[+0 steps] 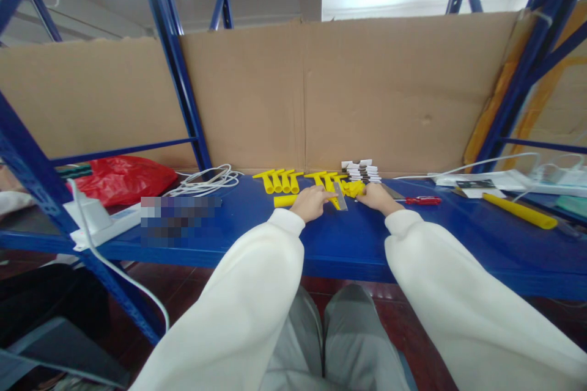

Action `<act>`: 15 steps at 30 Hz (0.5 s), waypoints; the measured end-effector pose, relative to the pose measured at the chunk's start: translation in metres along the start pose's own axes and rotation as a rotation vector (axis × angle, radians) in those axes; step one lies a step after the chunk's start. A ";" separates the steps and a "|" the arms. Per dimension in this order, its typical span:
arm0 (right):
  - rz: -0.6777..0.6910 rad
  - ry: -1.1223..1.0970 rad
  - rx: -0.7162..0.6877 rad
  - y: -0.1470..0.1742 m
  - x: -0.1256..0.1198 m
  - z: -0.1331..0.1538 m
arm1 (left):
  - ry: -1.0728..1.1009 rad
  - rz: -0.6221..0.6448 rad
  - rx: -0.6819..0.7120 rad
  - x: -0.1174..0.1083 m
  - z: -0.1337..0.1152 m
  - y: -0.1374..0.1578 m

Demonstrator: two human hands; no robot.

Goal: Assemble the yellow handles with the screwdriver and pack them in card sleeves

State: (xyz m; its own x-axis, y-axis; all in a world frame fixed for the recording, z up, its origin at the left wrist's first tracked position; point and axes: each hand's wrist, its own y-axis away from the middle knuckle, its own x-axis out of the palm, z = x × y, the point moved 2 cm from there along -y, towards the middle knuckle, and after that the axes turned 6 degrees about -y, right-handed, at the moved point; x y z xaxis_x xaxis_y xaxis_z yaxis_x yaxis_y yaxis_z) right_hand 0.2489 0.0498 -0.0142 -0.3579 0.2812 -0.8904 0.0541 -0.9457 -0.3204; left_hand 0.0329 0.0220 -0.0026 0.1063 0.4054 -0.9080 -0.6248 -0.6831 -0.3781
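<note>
My left hand (313, 203) is closed over a yellow T-shaped scraper, its forefinger reaching to the flat grey blade (342, 197). Most of the handle is hidden under that hand. My right hand (376, 197) reaches into a small pile of yellow pieces (352, 188), fingertips pinched at its right edge; the piece between them is hard to make out. Behind my left hand lie several yellow T-shaped handles (328, 179). Another row of yellow handles (277, 181) lies to the left, and a yellow tube (284, 200) is beside my left hand.
A stack of white and black packets (361, 171) stands behind the pile. To the right lie a red screwdriver (422, 200) and a long yellow handle (520, 211). Coiled white cable (208, 181), a red bag (121, 180) and a power strip (107, 226) occupy the left. Cardboard (358, 91) closes the back.
</note>
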 end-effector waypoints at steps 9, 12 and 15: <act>0.020 0.165 0.011 0.004 -0.002 0.009 | 0.007 -0.003 -0.004 0.002 0.001 0.000; -0.012 0.078 0.030 0.003 -0.004 0.006 | 0.009 -0.002 -0.004 0.002 0.001 0.000; -0.009 0.028 0.071 0.002 -0.005 0.005 | 0.011 -0.003 0.006 0.003 0.002 -0.001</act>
State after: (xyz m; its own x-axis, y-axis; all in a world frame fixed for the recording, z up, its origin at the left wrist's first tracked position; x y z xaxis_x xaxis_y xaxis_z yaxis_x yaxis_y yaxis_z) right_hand 0.2460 0.0454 -0.0084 -0.3321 0.2931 -0.8966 -0.0157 -0.9521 -0.3055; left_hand 0.0325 0.0245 -0.0044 0.1166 0.4006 -0.9088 -0.6291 -0.6783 -0.3797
